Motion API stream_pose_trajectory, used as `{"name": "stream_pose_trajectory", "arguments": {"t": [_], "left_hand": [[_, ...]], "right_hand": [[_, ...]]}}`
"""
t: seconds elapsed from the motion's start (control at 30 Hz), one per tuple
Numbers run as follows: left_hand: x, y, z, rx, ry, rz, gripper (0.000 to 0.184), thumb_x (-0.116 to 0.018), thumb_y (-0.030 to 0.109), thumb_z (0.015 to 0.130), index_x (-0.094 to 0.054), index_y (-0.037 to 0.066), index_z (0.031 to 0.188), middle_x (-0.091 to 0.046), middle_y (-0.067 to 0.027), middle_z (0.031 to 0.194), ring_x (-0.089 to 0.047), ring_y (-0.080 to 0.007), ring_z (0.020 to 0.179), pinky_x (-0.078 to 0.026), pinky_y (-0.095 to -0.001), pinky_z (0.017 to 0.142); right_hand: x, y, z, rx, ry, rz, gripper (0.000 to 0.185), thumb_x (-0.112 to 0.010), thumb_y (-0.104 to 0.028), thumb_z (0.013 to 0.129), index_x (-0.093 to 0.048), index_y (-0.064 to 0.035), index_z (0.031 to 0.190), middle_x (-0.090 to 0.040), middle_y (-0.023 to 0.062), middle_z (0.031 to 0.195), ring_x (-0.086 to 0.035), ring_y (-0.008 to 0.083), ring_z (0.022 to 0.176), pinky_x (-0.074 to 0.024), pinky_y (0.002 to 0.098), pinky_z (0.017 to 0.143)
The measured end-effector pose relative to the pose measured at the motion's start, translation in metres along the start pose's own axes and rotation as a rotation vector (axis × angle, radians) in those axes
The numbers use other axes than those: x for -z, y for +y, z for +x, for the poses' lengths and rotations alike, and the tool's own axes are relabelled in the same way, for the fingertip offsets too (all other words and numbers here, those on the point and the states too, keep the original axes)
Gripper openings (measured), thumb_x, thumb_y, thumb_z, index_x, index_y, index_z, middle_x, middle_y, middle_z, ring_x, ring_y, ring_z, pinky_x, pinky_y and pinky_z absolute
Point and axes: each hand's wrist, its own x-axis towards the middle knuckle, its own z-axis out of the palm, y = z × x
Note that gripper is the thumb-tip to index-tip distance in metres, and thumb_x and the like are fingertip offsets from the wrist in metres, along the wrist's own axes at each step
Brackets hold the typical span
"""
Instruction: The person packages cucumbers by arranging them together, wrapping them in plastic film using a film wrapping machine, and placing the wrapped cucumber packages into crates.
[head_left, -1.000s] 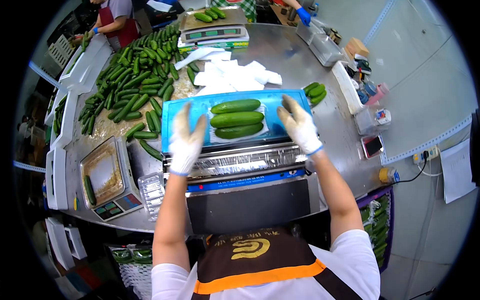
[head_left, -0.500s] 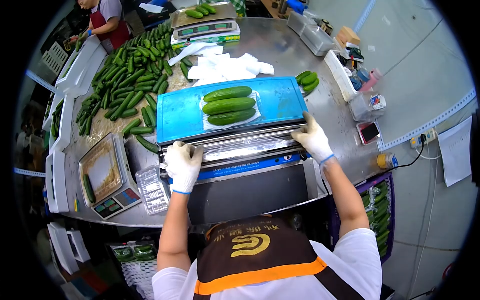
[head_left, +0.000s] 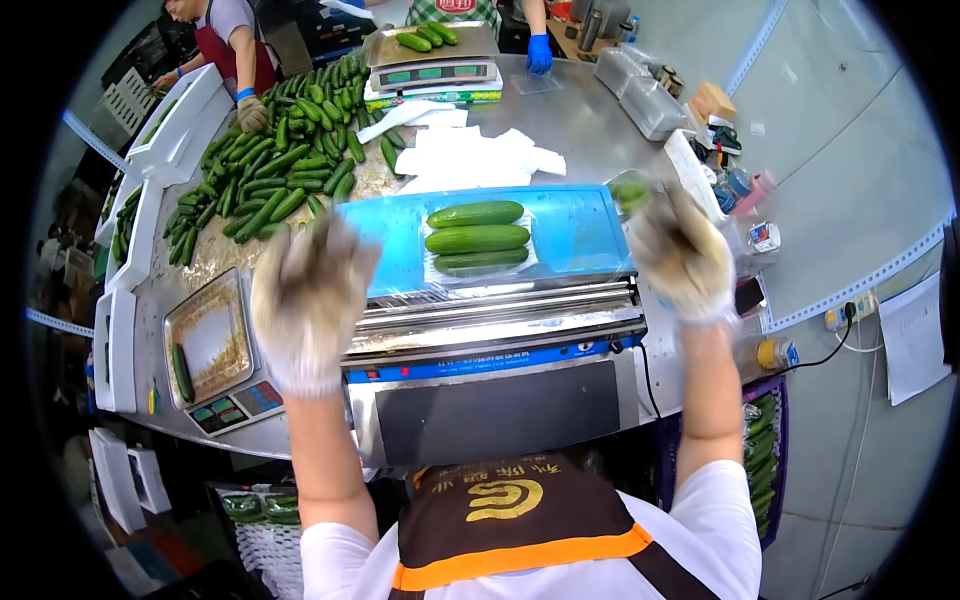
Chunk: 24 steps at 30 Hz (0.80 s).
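Both my hands wear white gloves and are raised, smeared by motion. My left hand [head_left: 312, 300] is closed at the left edge of the blue board, and my right hand [head_left: 682, 250] is closed at its right edge. Between them a sheet of clear cling film [head_left: 400, 300] stretches up from the wrapping machine [head_left: 490, 330], its edges gripped in my fingers. It spans the lower part of the blue board [head_left: 575, 225]. On that board a white tray [head_left: 432, 268] carries three cucumbers [head_left: 477, 239] side by side, the nearest one looking dulled under the film.
Heaped cucumbers [head_left: 265, 180] cover the table's left side. One scale [head_left: 215, 345] stands at left, another scale [head_left: 432, 65] at the back. White sheets [head_left: 480, 155] lie behind the board. A co-worker's gloved hand [head_left: 252, 114] touches the heap; another person's blue glove [head_left: 540, 54] rests at the back.
Both hands have lifted from the machine's front rollers and moved up and away over the board's sides, drawing the film with them. A co-worker's hand has reached the heap; a blue-gloved hand has appeared.
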Motion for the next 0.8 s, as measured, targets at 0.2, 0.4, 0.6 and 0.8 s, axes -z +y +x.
{"name": "stream_pose_trajectory", "arguments": {"t": [0.2, 0.4, 0.6, 0.8], "left_hand": [[0.092, -0.058, 0.160, -0.356, 0.251, 0.878, 0.032, -0.066, 0.026, 0.089, -0.063, -0.005, 0.100, -0.066, -0.0132, 0.094, -0.061, -0.0225, 0.081, -0.051, -0.0363, 0.081], [0.157, -0.064, 0.142, 0.085, 0.327, 1.324, 0.035, -0.063, 0.024, 0.089, -0.058, -0.007, 0.106, -0.061, -0.0099, 0.093, -0.057, -0.0165, 0.081, -0.047, -0.0266, 0.070], [0.086, -0.063, 0.062, 0.140, -0.027, 1.960, 0.098, -0.071, 0.054, 0.076, -0.033, -0.008, 0.142, -0.051, -0.0355, 0.132, -0.055, -0.0417, 0.122, -0.044, -0.0392, 0.102], [0.095, -0.079, 0.071, 0.136, 0.198, 1.731, 0.088, -0.079, 0.045, 0.073, -0.046, -0.012, 0.132, -0.060, -0.0312, 0.117, -0.063, -0.0319, 0.105, -0.051, -0.0347, 0.088]], "right_hand": [[0.079, 0.085, 0.136, 0.009, 0.336, -0.638, 0.034, -0.062, -0.016, 0.094, -0.058, 0.0024, 0.122, -0.067, 0.0140, 0.110, -0.064, 0.0205, 0.098, -0.0509, 0.0296, 0.084], [0.106, 0.101, 0.111, -0.260, 0.359, -1.576, 0.061, -0.065, -0.048, 0.086, -0.064, 0.0068, 0.114, -0.070, 0.0149, 0.099, -0.066, 0.0201, 0.089, -0.0507, 0.0303, 0.081], [0.079, 0.089, 0.065, -0.485, 0.181, -1.495, 0.070, -0.075, -0.051, 0.077, -0.064, 0.0097, 0.111, -0.069, 0.0174, 0.091, -0.066, 0.0223, 0.076, -0.0531, 0.0310, 0.074], [0.079, 0.099, 0.058, -0.441, 0.286, -1.131, 0.058, -0.082, -0.032, 0.077, -0.058, 0.0115, 0.108, -0.066, 0.0121, 0.088, -0.058, 0.0103, 0.067, -0.0471, 0.0232, 0.058]]}}
